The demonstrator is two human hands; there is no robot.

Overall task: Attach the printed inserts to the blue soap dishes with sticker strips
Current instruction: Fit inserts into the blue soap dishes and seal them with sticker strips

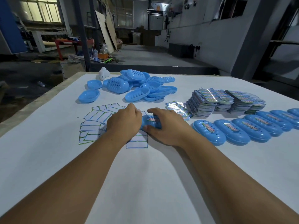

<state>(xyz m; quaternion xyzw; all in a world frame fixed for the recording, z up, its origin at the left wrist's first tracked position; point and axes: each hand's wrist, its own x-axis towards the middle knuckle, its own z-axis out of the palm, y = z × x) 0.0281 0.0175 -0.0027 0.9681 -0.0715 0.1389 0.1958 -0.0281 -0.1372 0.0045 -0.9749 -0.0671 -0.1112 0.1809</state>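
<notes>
At mid-table, over the sticker sheets [92, 125], both hands clasp one dish [151, 125]: left hand [124, 122] and right hand [165, 125] curl round it, likely pressing its insert [152, 119] down; next, probably onto the finished row [242, 128].

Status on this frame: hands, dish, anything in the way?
Left hand and right hand both gripping one blue soap dish, insert on top. Sticker sheets underneath. Nothing blocking.

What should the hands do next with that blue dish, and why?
Probably set the soap dish at the near end of the finished row: both hands, left and right, grip it, and a printed insert already sits on top.
</notes>
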